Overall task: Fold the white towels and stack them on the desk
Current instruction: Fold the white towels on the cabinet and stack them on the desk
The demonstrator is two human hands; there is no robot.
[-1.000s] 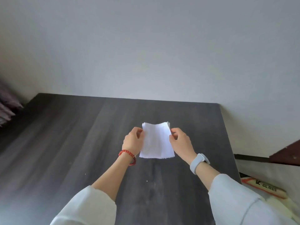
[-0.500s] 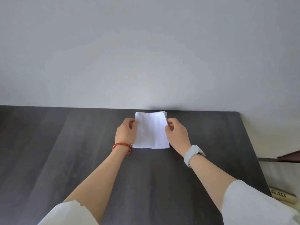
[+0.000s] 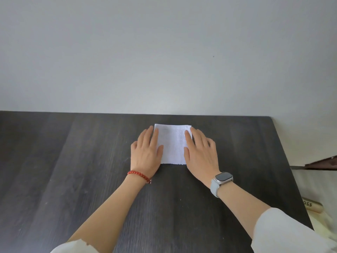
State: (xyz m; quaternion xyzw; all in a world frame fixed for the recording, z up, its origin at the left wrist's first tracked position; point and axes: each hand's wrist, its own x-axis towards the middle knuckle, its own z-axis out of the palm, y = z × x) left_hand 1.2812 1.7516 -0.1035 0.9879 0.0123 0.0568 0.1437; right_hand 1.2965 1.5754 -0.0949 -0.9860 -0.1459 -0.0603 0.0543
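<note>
White towel (image 3: 173, 144) lay folded near the desk's (image 3: 73, 161) far edge, my left hand (image 3: 146, 152) and right hand (image 3: 199, 152) flat on its sides, grip wide, holding nothing, and lifting carelessly could spring the fold open.

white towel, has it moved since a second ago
Yes. The white towel was held above the desk; it now lies flat on it, nearer the desk's far edge.

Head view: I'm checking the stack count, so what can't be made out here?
- White towel: its layers cannot be counted from above.
- Its side edges: covered by the left hand and right hand.
- Desk: left and near parts cut off by the frame.
- Label at right: cut off, unreadable.
</note>
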